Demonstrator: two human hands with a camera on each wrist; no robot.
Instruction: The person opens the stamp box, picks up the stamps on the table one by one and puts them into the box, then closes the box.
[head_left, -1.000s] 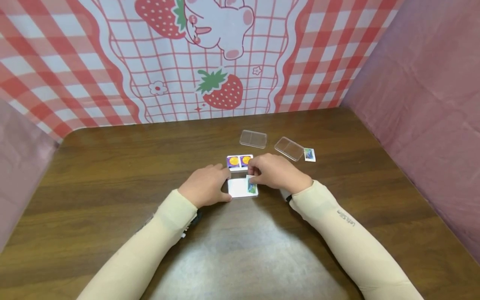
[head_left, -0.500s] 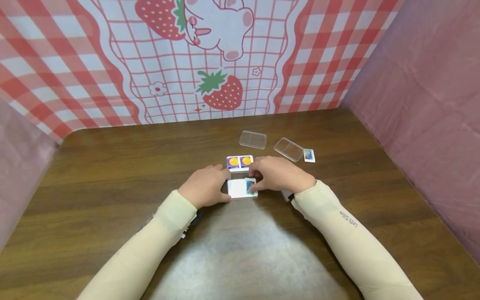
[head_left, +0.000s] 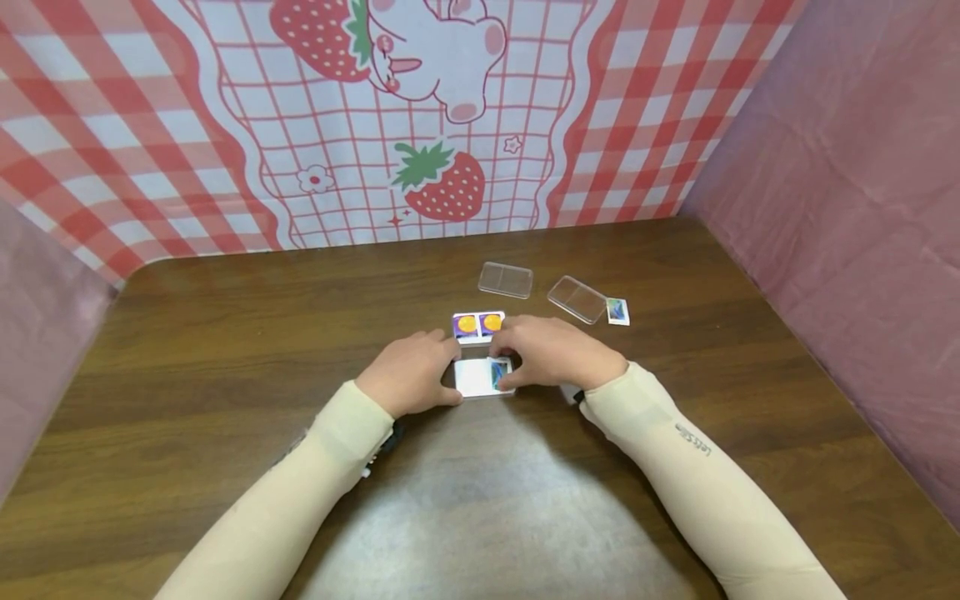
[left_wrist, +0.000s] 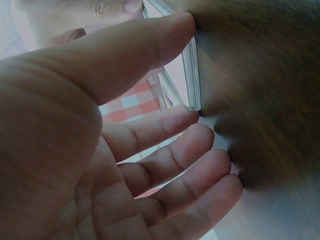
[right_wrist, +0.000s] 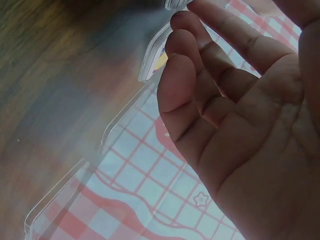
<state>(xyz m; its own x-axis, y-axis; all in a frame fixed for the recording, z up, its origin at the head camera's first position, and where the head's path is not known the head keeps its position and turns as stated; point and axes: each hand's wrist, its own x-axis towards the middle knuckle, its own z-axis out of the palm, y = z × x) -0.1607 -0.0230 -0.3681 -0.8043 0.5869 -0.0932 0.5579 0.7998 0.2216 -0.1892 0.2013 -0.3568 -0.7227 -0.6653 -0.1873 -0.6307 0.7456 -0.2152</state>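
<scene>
A flat white-faced clear plastic case (head_left: pixel 471 379) lies on the table between both hands. My left hand (head_left: pixel 408 375) holds its left end, thumb at the near corner and index finger at the far one. In the left wrist view those fingertips touch the edge of the case (left_wrist: pixel 191 75). On the right end of the white face lies a small blue-green picture card (head_left: pixel 498 372). My right hand (head_left: pixel 558 354) pinches this card, with the thumb at its lower right and the index finger near its top. The right wrist view hides the card behind the fingers (right_wrist: pixel 177 82).
Just behind stands a second case (head_left: pixel 467 339) with two purple-and-orange pictures. Two clear covers (head_left: pixel 506 280) (head_left: pixel 577 300) lie farther back on the wooden table (head_left: pixel 225 350). Another small picture card (head_left: pixel 618 312) touches or nearly touches the right cover. A checked cloth (head_left: pixel 622 125) hangs behind.
My right hand has lowered the picture card onto the case's right end and shifted it slightly left, more nearly straight. The left hand has stayed in place.
</scene>
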